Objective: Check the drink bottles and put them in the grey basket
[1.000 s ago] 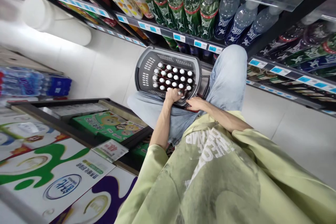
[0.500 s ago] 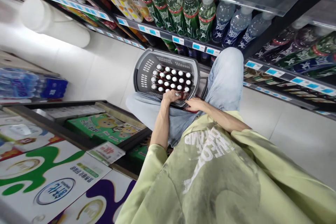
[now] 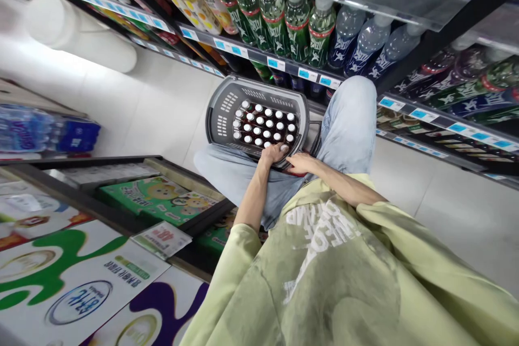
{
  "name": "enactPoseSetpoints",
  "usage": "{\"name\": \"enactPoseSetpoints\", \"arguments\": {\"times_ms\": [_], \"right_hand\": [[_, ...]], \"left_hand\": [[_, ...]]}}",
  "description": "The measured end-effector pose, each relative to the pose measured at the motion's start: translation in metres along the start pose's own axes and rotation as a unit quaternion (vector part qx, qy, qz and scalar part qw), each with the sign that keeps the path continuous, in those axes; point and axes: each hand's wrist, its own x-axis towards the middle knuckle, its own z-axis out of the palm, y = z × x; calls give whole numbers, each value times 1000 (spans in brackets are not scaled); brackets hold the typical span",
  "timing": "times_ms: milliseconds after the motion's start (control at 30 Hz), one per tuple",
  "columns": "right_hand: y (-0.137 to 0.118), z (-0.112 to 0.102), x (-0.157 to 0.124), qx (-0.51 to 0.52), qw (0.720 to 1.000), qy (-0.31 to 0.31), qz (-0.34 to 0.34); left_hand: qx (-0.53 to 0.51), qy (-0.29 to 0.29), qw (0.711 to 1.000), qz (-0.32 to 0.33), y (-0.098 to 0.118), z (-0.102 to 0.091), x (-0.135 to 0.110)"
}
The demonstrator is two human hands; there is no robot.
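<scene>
A grey plastic basket [image 3: 222,113] stands on the floor between my knees, filled with several dark bottles with white caps [image 3: 263,121]. My left hand [image 3: 272,153] is at the basket's near right corner. Its fingers are curled round a white-capped bottle [image 3: 284,147] in the nearest row. My right hand [image 3: 302,162] lies just to the right of it on the basket's near rim, fingers bent over the edge, with something red showing beneath it. My knees in pale jeans [image 3: 351,119] flank the basket.
Shelves of green, blue and orange drink bottles [image 3: 298,27] with blue price tags run along the right. A low chest with green cartons [image 3: 156,197] and white printed boxes [image 3: 77,275] stands on the left. Packs of water bottles [image 3: 44,132] sit further left on the pale tiled floor [image 3: 162,102].
My left hand has shifted a little to the right along the nearest row of bottles. The right hand and the basket have stayed where they were.
</scene>
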Motion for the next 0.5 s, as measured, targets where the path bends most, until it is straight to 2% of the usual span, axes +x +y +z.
{"name": "enactPoseSetpoints", "arguments": {"times_ms": [133,267,367,500], "right_hand": [[-2,-2,4,-3,1000,5,-2],[-1,0,12,-1,1000,16,-11],[2,3,20,-5,999,33,-15],[0,4,28,-24,998,58,-16]], "left_hand": [[-1,33,999,35,-7,-2,5],[-6,104,983,152,-13,-2,18],[-16,101,978,183,-13,-1,27],[-28,84,980,176,-15,0,29]]}}
